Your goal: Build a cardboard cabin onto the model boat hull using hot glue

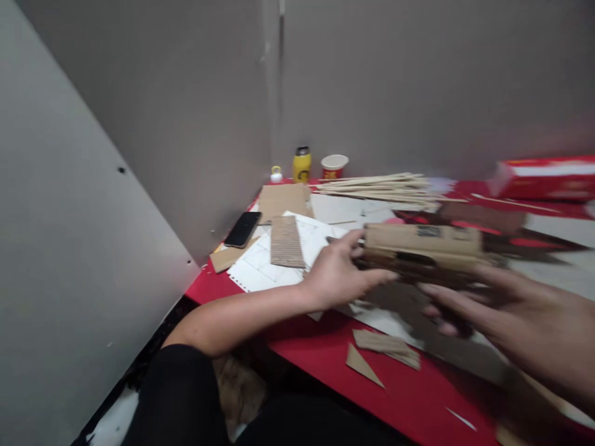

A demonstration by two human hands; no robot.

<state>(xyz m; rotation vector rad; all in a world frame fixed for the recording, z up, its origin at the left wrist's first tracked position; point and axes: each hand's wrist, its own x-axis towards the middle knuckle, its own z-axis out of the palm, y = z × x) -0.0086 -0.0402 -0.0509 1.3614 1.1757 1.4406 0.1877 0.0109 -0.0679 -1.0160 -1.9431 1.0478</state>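
The folded brown cardboard block is gripped at nine o'clock by the curled left hand; the blurred right hand is cupped underneath at five o'clock, grip can't be told. Probably best kept level, both ends supported.

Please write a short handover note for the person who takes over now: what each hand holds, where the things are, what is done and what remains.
Left hand: grips the left end of the cardboard stack, held above the red table.
Right hand: supports the stack from below; blurred.
Nearby: cardboard scraps at the front edge, corrugated strip on white paper, phone, wooden sticks at the back.
Done: pieces are cut.
Left: the stack is not yet put down.
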